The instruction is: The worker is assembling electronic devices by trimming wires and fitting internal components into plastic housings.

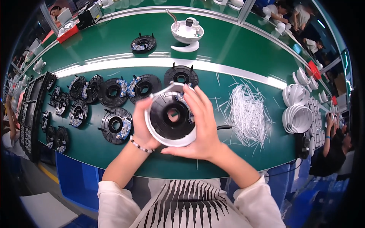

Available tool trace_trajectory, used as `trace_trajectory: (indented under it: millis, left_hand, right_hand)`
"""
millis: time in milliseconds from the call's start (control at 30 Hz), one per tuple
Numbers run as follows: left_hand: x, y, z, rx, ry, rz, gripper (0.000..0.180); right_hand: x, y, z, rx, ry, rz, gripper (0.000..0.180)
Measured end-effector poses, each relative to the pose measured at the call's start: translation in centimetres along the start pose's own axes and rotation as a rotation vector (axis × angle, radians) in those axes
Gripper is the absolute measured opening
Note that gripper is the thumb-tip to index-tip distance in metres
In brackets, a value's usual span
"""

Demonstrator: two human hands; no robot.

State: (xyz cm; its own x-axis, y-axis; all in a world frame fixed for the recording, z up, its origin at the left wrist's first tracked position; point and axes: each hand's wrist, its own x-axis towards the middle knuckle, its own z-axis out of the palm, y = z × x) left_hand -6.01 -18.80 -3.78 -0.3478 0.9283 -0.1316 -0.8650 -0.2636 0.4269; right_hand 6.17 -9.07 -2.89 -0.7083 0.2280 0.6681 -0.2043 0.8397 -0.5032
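Between my two hands, above the middle of the green table, is a white ring-shaped housing (pixel 176 143). A black round plate (pixel 161 117) with a hole in its centre sits inside it. My left hand (pixel 143 127), with a beaded bracelet at the wrist, is closed on the housing's left side. My right hand (pixel 204 127) wraps the right side, fingers over the far edge and thumb along the near rim. Just beyond lies another black plate (pixel 181 74) with upright prongs. A short black cable (pixel 224 127) shows right of my right hand.
Several black plates with blue circuit boards (pixel 117 126) lie to the left, beside a black tray rack (pixel 31 110). A heap of thin white strips (pixel 249 116) lies right, before stacked white rings (pixel 297 118). A white dome shell (pixel 187 34) stands on the raised back shelf (pixel 235 49).
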Motion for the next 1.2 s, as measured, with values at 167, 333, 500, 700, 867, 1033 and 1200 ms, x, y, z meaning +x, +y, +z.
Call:
trace_trajectory:
  millis: [167,333,500,700,867,1033,1200]
  left_hand:
    - [1.0,1.5,-1.2,-0.112,-0.054,-0.147,0.059]
    - [0.3,0.7,-1.4,0.041,0.036,-0.325,0.062]
    - [0.1,-0.4,-0.1,0.979,-0.150,0.685,0.071]
    - [-0.5,-0.2,-0.6,1.297,-0.122,0.855,0.046]
    - [0.1,1.8,1.1,1.587,-0.345,1.055,0.042]
    - [5.1,9.8,2.0,1.860,0.118,1.238,0.036]
    - [12.1,17.6,-5.2,2.354,0.268,1.171,0.033]
  right_hand:
    - [0.1,2.7,-1.5,-0.022,-0.085,-0.310,0.056]
    - [1.7,1.1,-3.2,0.116,-0.029,-0.082,0.042]
    - [1.0,2.0,-4.2,0.370,0.002,0.205,0.042]
    - [0.7,1.9,-4.7,0.331,-0.010,0.214,0.041]
    - [-0.8,2.2,-5.1,0.238,-0.061,0.236,0.072]
    - [-4.7,2.4,-7.4,-0.181,-0.660,0.238,0.105]
    - [-6.1,2.0,-7.3,-0.389,-0.942,0.190,0.108]
